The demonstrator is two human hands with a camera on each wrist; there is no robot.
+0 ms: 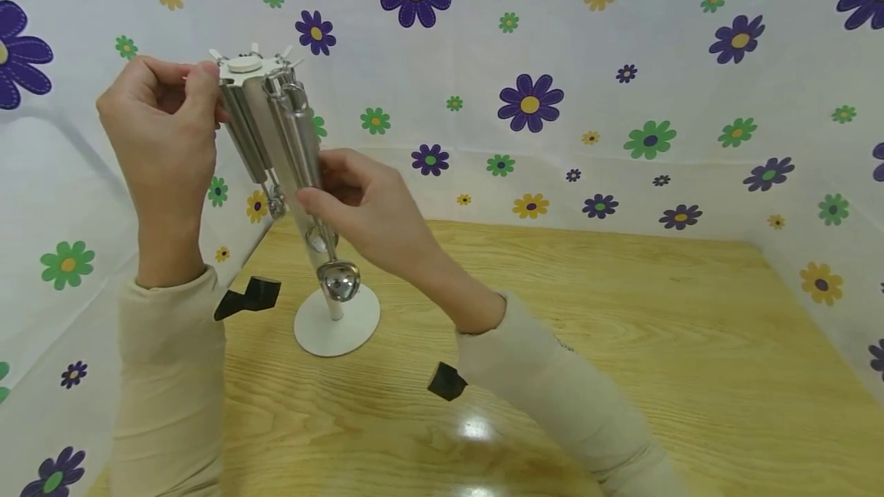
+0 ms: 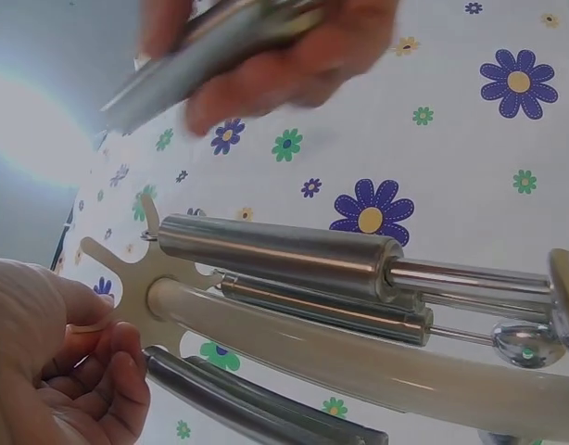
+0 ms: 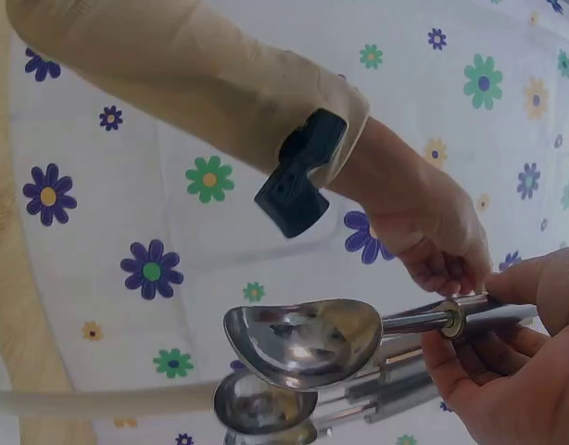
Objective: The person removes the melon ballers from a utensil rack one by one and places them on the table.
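Observation:
My left hand (image 1: 169, 113) pinches the edge of the hooked top plate (image 1: 243, 64) of a white utensil stand, whose round base (image 1: 352, 332) stands on the table. My right hand (image 1: 376, 209) grips the handle of a metal ice cream scoop (image 3: 308, 343) between thumb and fingers. That scoop's shiny bowl points down, close beside the pole in the head view. Other steel-handled utensils (image 2: 275, 250) hang from the plate's hooks around the pole (image 2: 294, 348). In the left wrist view, the right hand and the held handle are blurred, above the plate.
The wooden table (image 1: 587, 343) reaches from the stand toward the right. White cloth with printed flowers (image 1: 470, 144) encloses the back and sides. Black camera mounts (image 1: 261, 294) jut out from both sleeves.

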